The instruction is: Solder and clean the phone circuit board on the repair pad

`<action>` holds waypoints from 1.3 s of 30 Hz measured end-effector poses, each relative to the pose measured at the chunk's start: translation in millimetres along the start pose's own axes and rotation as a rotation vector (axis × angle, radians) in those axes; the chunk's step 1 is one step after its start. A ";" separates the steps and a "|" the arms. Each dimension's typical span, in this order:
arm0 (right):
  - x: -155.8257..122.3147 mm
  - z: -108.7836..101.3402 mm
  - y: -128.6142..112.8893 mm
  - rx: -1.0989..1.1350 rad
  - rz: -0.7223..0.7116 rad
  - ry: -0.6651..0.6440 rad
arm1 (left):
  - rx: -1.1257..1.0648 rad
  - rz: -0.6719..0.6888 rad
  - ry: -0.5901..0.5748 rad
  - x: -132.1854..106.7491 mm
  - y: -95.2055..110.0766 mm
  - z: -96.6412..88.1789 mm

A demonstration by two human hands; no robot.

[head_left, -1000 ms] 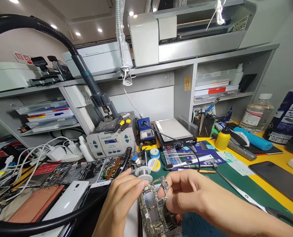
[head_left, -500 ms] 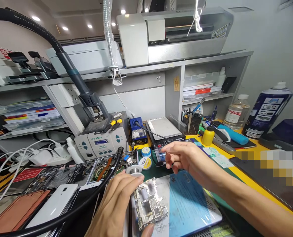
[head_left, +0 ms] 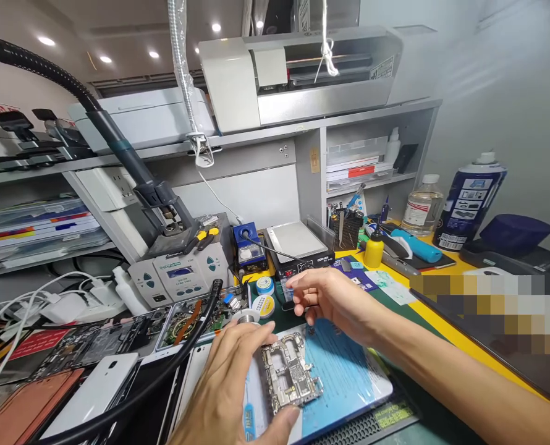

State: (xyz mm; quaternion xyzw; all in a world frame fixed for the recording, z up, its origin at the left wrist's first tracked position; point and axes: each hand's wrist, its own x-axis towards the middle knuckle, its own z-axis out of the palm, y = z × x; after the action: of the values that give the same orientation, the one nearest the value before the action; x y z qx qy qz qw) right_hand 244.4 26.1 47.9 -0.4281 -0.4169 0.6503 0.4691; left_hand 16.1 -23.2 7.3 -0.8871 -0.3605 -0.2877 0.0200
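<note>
Grip, left hand (head_left: 222,380): thumb and fingers set wide apart, holding one circuit board (head_left: 290,376) between them; fingertips by its upper left corner, thumb against its lower edge. Pose: back of the hand uppermost, entering from the bottom of the view, fingers reaching forward.

Right hand (head_left: 328,300): raised beyond the board and to its right, apart from it; fingers loosely bent, index foremost, nothing visible held. Forearm slanting in from the lower right.

Board: right of the left palm, chips and cut-outs facing up, over a blue-and-white pad (head_left: 344,371); whether it touches the pad, cannot tell.

Adjacent items: solder spool (head_left: 246,316), just beyond the left fingers; yellow-labelled tin (head_left: 262,306), behind the spool; flat heating plate (head_left: 296,240), behind the right hand.
</note>
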 end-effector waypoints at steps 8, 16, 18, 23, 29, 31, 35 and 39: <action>3.4 -1.4 3.1 0.001 -0.004 -0.004 | 0.044 0.029 -0.034 3.7 1.1 4.6; 4.2 -4.8 5.6 0.004 -0.004 -0.001 | -0.004 0.033 -0.096 7.9 4.5 -2.3; 4.7 -5.3 5.2 0.003 -0.002 0.000 | -0.003 0.033 -0.097 6.0 3.2 -5.6; 6.1 -6.9 2.7 -0.005 0.001 0.013 | -0.023 0.035 0.016 1.0 -7.6 -12.7; 8.4 -8.2 2.4 -0.046 0.018 0.021 | 0.027 0.000 0.161 3.1 -33.8 -14.0; 8.2 -6.9 2.9 -0.067 0.017 0.036 | 0.044 -0.039 0.180 3.8 -40.3 -12.9; 4.4 -1.6 1.5 -0.101 -0.036 0.095 | 0.070 -0.077 0.188 3.9 -44.7 -12.0; 1.0 2.1 -1.0 -0.106 -0.077 0.117 | 0.088 -0.074 0.188 4.2 -43.6 -13.2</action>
State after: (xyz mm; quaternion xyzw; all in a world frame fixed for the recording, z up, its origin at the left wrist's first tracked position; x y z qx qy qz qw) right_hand 242.4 26.9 49.2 -0.4732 -0.4388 0.5825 0.4942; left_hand -16.3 8.5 13.1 -0.8404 -0.4020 -0.3540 0.0819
